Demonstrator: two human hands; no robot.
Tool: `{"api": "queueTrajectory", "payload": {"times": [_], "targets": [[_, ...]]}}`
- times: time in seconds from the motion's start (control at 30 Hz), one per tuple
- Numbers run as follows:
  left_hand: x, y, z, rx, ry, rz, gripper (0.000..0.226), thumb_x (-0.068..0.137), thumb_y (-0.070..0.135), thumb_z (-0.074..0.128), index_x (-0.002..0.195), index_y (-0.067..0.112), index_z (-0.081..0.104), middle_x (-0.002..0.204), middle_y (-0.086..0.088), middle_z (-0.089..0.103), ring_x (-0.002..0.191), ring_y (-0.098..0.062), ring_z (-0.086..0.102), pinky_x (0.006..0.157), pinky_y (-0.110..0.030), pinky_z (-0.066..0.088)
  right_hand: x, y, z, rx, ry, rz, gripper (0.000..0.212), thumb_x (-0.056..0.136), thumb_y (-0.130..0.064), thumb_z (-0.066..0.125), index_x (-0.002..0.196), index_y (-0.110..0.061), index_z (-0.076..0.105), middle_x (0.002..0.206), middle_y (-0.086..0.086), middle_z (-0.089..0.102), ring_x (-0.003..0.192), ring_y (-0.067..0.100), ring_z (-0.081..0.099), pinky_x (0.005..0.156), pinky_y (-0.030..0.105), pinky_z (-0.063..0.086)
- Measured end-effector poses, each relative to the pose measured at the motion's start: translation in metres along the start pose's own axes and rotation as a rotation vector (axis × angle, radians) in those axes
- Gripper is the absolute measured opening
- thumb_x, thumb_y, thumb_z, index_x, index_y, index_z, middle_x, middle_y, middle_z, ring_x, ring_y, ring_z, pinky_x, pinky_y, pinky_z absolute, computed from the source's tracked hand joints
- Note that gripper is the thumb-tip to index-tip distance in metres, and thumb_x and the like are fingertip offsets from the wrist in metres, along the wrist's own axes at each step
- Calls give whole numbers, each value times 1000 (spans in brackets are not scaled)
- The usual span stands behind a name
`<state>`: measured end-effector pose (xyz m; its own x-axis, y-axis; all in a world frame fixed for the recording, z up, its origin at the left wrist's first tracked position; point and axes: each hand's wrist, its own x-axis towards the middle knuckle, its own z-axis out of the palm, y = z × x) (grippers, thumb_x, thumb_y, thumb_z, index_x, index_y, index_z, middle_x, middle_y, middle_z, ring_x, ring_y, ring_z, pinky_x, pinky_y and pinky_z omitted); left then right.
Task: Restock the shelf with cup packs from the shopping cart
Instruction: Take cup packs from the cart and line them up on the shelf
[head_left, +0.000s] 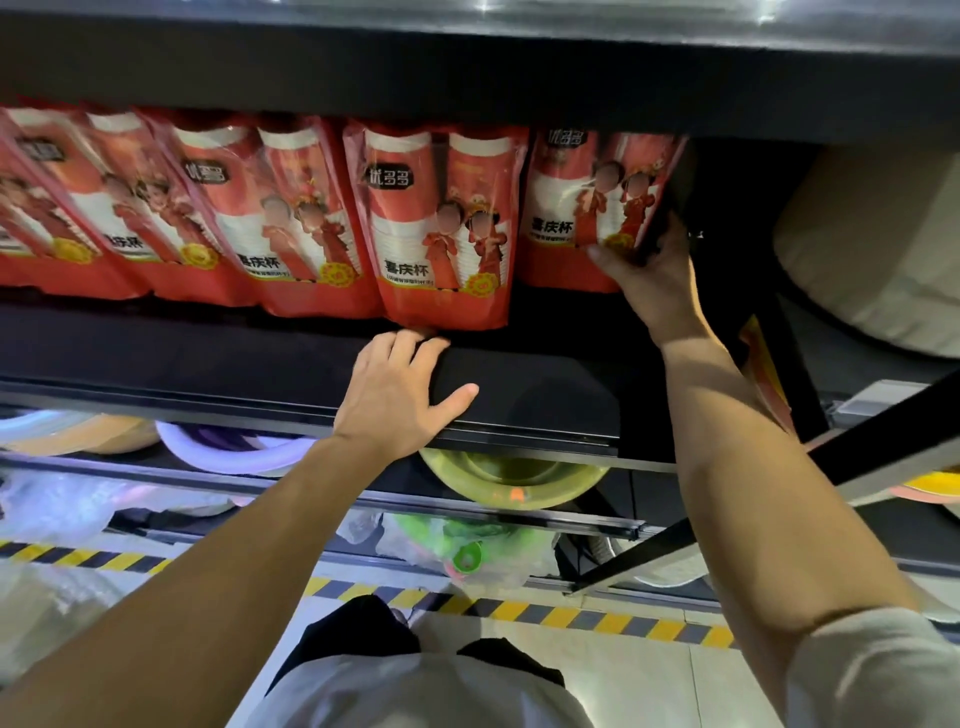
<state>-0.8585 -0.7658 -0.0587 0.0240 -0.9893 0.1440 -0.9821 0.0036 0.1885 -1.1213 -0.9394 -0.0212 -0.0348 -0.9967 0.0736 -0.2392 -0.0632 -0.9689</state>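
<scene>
Several red cup packs stand in a row on the black shelf (260, 358). My right hand (652, 278) grips the lower right corner of the rightmost cup pack (582, 208), which sits upright at the end of the row. My left hand (400, 389) lies flat on the shelf board, fingers spread, its fingertips touching the bottom edge of the neighbouring cup pack (441, 228), which leans forward a little. More packs (156, 202) lean to the left further along. The shopping cart is out of view.
Above the packs runs a dark upper shelf (467, 67). Below are shelves with plastic basins, one yellow-green (514, 480) and one purple-white (228, 447). A pale bulky item (872, 244) sits at the right. Yellow-black hazard tape (571, 613) marks the floor.
</scene>
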Motion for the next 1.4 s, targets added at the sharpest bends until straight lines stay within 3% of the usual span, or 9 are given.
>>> {"api": "queueTrajectory", "payload": {"times": [0.17,0.23,0.33,0.53,0.67,0.87,1.03,1.17,1.4], "targets": [[-3,6,-27,-11,-215,-5,74,100,62,47,154,12,48,156,-10,46,145,-33,40,124,-43,29,-43,-18,-15,-379,59,134,78,96,-51,69,157,-9,44,153,13,55,141,29,54,104,21,36],[-11,7,-39,-1,-277,-32,69,102,55,54,157,16,43,163,-5,40,148,-30,37,124,-42,29,-75,-26,-17,-587,-11,159,71,98,-53,64,153,-11,48,151,17,55,141,36,51,112,32,40],[-35,7,-62,18,-323,-96,64,102,51,55,156,19,45,157,-4,49,139,-30,48,117,-41,38,-138,-38,-17,-842,-205,150,71,101,-57,56,153,-9,47,149,21,54,140,42,46,115,46,42],[-115,-3,-95,97,-218,-188,58,101,50,56,150,21,52,145,-1,61,132,-29,54,113,-40,38,-248,-51,-6,-1157,-442,-13,70,102,-66,41,155,-20,41,147,4,53,135,30,49,110,44,42],[-184,-19,-112,91,-195,-298,58,97,48,63,146,16,59,141,-5,66,130,-34,58,115,-45,39,-303,-55,11,-1257,-524,-101,67,102,-67,34,152,-22,41,150,0,48,138,26,46,114,40,38],[-302,-55,-132,68,-147,-436,56,65,31,98,112,5,80,111,-14,79,97,-41,76,85,-54,61,-373,-68,57,-1292,-644,-207,74,101,-69,34,159,-23,33,159,0,40,141,27,43,118,40,36],[-424,-106,-152,11,-179,-640,52,88,40,79,130,11,72,131,-8,73,119,-38,67,103,-50,52,-445,-99,126,-1308,-746,-314,66,102,-64,37,154,-23,39,149,-1,49,133,26,47,109,37,40],[-526,-141,-167,3,-165,-808,61,101,56,51,154,25,49,157,7,51,145,-23,46,119,-37,35,-508,-120,191,-1265,-853,-427,69,103,-64,36,157,-22,37,154,-3,47,139,24,45,116,36,36],[-658,-201,-191,-5,-149,-1112,65,101,60,46,157,28,43,161,8,47,147,-21,44,120,-35,33,-596,-150,280,-1249,-1036,-539,68,104,-64,33,160,-25,30,162,-5,39,146,21,39,119,35,32]]}}
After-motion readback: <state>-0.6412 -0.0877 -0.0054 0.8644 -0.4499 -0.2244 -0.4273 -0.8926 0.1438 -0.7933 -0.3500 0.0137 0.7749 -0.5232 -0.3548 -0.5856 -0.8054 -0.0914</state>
